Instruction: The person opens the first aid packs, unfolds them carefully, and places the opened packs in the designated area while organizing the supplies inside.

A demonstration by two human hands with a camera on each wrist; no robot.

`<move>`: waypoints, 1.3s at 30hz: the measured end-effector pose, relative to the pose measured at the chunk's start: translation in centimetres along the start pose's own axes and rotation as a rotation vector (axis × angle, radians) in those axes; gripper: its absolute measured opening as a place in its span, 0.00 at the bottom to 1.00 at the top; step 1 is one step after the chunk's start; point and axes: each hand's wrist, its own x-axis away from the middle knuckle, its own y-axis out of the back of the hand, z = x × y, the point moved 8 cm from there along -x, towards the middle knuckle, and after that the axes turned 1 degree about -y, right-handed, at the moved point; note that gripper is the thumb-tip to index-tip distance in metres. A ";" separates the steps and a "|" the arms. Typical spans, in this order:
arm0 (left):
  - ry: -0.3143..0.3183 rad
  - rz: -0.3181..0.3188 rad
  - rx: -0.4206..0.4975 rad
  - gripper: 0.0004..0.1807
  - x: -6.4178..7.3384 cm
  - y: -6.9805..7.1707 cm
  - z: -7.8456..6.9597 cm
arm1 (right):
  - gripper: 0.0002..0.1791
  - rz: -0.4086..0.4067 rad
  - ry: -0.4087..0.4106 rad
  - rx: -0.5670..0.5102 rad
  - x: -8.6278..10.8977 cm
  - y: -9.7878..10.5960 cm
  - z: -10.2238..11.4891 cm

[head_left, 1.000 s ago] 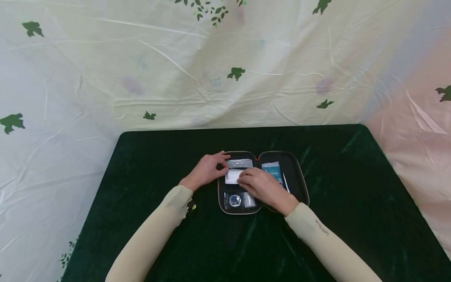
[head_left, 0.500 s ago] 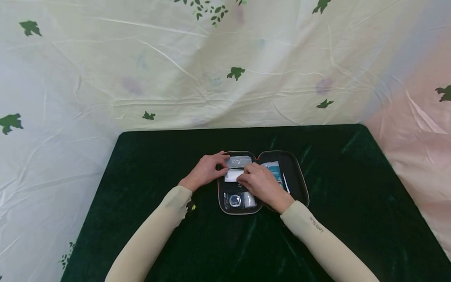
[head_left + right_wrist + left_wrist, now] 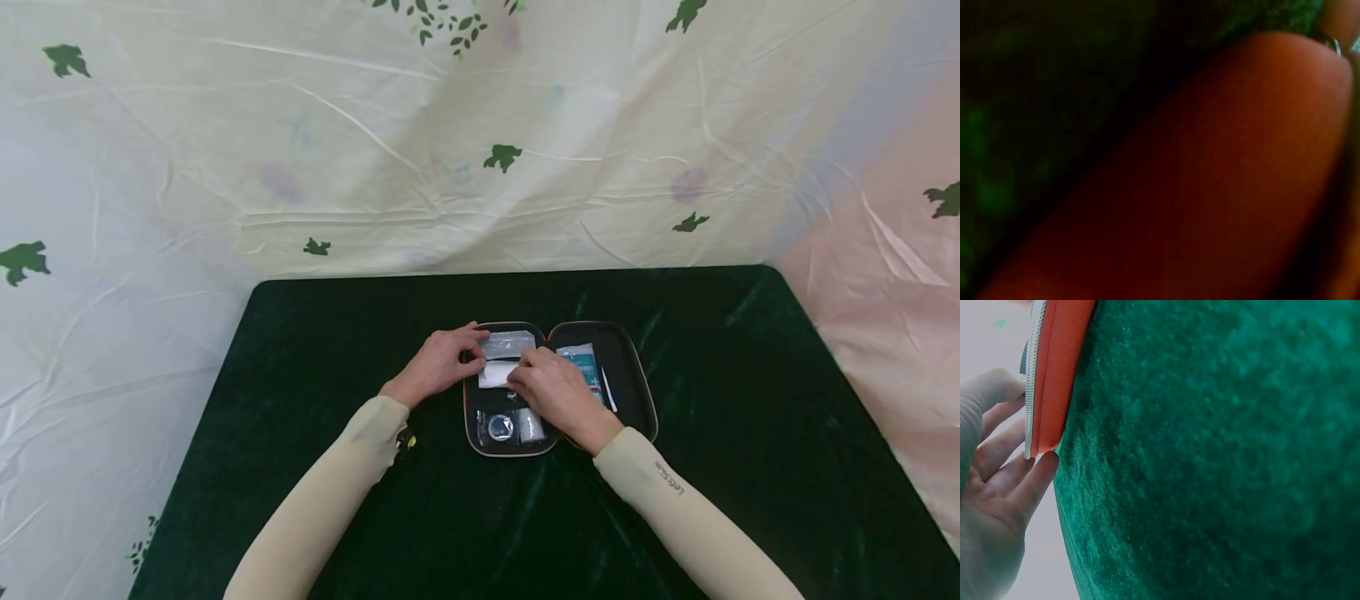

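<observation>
A zip case [image 3: 472, 429] with a black inside and an orange outer wall lies spread on the table. My left hand [image 3: 441, 360] holds its left edge; in the left wrist view the fingers [image 3: 1007, 456] lie along the orange wall [image 3: 1060, 369], thumb near the zip. Fingertips of my right hand [image 3: 557, 388] pinch the right end of a white folded packet [image 3: 494, 374] in the case's left half. Above that packet sits a clear plastic packet [image 3: 507, 343]. The right wrist view is dark and blurred, mostly filled by part of the hand [image 3: 1210, 175].
Below, the left half holds a round item in clear wrap [image 3: 500, 427] and a white wrapped roll [image 3: 531, 426]. A blue-and-white packet [image 3: 581, 363] and a thin white stick [image 3: 610, 390] lie in the right half. Dark green velvet [image 3: 337, 333] covers the table; patterned cloth [image 3: 420, 192] hangs behind.
My right hand has shifted slightly up and its forearm a little left. The white packet lies slightly higher, and the clear packet above it shows more. My left hand has stayed in place.
</observation>
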 end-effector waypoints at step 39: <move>0.080 0.048 -0.114 0.55 0.0 -2.4 -0.6 | 0.25 -0.045 -0.359 -0.091 7.1 5.5 -7.3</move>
